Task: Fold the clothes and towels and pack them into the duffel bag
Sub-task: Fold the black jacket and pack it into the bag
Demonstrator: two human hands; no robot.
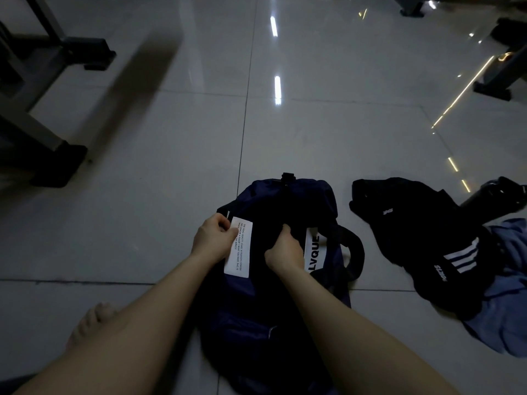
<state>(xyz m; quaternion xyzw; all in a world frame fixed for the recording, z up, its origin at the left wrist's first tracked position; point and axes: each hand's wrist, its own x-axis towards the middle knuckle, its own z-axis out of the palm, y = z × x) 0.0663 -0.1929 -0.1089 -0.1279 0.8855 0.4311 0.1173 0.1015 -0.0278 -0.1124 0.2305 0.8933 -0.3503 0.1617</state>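
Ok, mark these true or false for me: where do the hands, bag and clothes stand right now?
1. The left hand and right hand both grip the navy duffel bag. True.
2. The black striped garment is packed in the bag. False: it lies on the tiled floor, right of the bag.
3. The left hand's fingers pinch the bag beside its white label. True.
4. The light blue garment lies left of the bag. False: it lies on the right, partly under the black striped garment.

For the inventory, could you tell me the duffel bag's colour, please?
The duffel bag is navy blue; head view.
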